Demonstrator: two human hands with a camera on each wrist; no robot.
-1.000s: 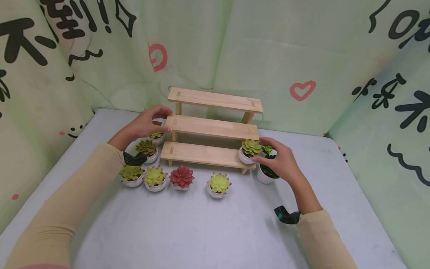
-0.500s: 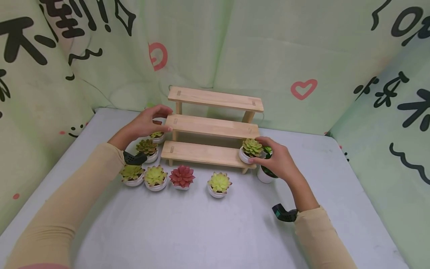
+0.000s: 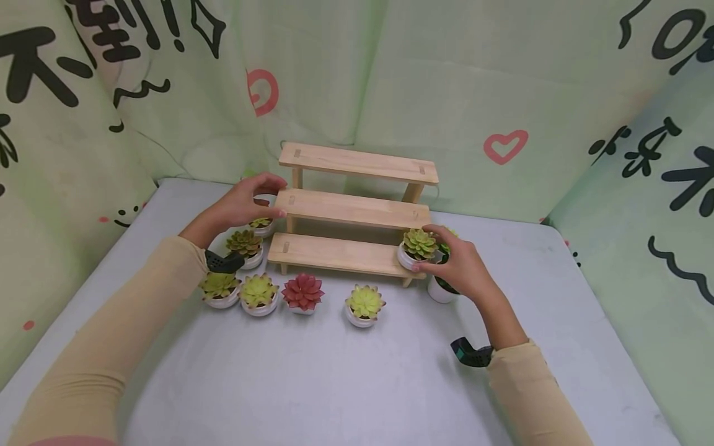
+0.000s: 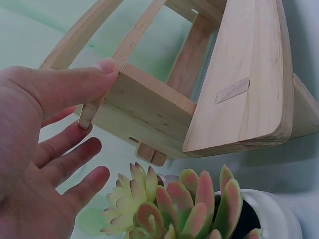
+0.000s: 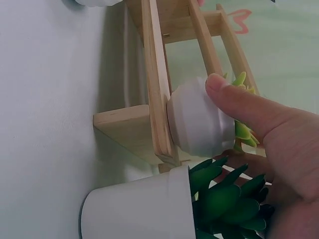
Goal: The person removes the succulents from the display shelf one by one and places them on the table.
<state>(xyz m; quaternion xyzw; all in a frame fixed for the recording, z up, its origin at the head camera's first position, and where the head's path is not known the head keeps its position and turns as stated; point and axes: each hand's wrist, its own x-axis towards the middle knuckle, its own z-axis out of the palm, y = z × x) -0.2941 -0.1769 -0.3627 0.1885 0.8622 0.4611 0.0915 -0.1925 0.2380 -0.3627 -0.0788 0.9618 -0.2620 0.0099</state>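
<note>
A three-tier wooden plant stand (image 3: 340,255) stands at the back of the table. At the left end of its middle tier, my left hand (image 3: 242,201) pinches the board's edge between thumb (image 4: 82,82) and index finger, the other fingers spread below. My right hand (image 3: 464,263) holds a small potted succulent (image 3: 419,243) at the right end of the lowest tier. Its round white pot (image 5: 194,119) has its base against the board, and my right thumb (image 5: 239,97) lies along the pot's side. The leaves are partly hidden behind the hand in the right wrist view.
A taller white pot with dark green leaves (image 5: 224,204) stands beside the stand's right end, close under my right hand. Several potted succulents cluster at the left, below my left forearm. A red succulent (image 3: 303,291) and a yellow-green one (image 3: 364,301) stand in front.
My right hand has shifted slightly left around the potted succulent, which stays at the lowest tier's right end. My left hand keeps its place on the stand.
</note>
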